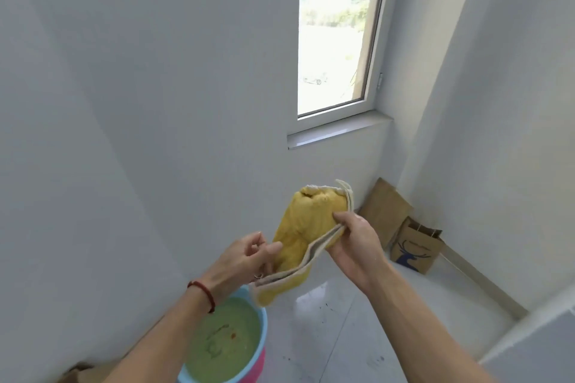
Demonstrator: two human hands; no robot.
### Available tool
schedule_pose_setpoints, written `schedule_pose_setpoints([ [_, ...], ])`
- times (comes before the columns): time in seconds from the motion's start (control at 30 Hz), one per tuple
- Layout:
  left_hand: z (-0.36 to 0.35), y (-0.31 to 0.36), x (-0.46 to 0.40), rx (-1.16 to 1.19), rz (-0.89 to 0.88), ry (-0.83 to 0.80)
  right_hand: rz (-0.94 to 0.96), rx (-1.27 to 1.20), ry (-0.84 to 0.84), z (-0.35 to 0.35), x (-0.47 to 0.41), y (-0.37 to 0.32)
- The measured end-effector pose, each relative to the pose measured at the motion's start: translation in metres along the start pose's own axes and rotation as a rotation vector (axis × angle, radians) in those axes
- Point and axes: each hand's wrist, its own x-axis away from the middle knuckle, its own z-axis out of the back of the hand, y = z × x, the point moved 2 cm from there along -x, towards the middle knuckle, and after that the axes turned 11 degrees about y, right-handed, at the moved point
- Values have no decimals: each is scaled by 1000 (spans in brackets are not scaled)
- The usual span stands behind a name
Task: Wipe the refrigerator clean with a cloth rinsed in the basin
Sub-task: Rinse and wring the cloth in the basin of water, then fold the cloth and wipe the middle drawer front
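Note:
A yellow cloth with a pale border hangs bunched in the air between both hands, in front of the large white refrigerator side that fills the left of the view. My right hand grips the cloth's folded edge on the right. My left hand pinches its lower left part with thumb and fingers; a red bracelet is on that wrist. Below the hands, on the floor, stands a blue basin with murky greenish water.
A window with a white sill sits straight ahead. Brown cardboard and a paper bag with a blue deer print lean in the far right corner. A white surface edge juts in at bottom right. Glossy white floor tiles lie between.

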Motion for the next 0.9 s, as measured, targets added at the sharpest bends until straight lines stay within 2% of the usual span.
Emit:
schedule_pose_setpoints([
  [0.13,-102,51,18,-150,-156,79,61,14,-52,60,53,-48],
  [0.17,-118,62,23,-94,-190,82,79,36,-79,69,64,-56],
  [0.27,-169,103,37,196,-248,-71,181,25,-68,115,92,-91],
  [0.33,-190,117,37,197,-286,-121,267,49,53,144,99,-103],
  [0.37,-204,121,34,180,-264,-160,306,144,139,161,101,-101],
  [0.47,-244,111,23,-31,-119,-228,245,445,283,200,115,-68],
  [0.53,-267,99,18,-163,-99,-219,244,443,451,226,125,-55],
  [0.57,-274,92,14,-155,-98,-211,247,422,522,237,128,-53],
  [0.63,-295,84,11,-170,-92,-282,222,374,633,257,135,-52],
  [0.7,-308,73,13,-303,-36,-378,138,466,742,268,146,-47],
  [0.83,-325,56,15,-139,164,-543,232,393,923,288,163,-42],
  [0.9,-327,56,14,-150,169,-603,257,502,1016,293,170,-41],
])
